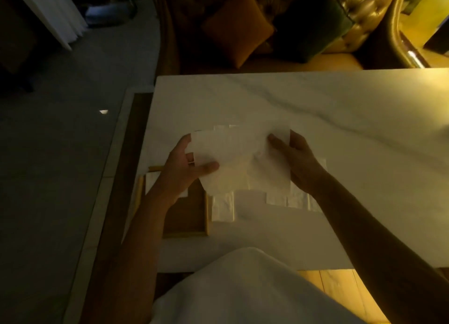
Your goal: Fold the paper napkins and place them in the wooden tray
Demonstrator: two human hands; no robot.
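A white paper napkin (239, 158) is held up over the white marble table (315, 109), partly bent across its middle. My left hand (184, 168) pinches its left edge between thumb and fingers. On its right edge my right hand (295, 160) grips with the thumb on top. Under my left wrist a wooden tray (192, 216) lies at the table's left end, with a folded white napkin (155, 185) in its far left corner. More white napkins (286, 199) lie flat on the table beneath the held one.
The table's left edge runs beside a dark wooden strip (126, 168) and grey floor. Beyond the far edge stands a sofa with an orange cushion (237, 29). My white-clothed lap (243, 287) fills the near edge.
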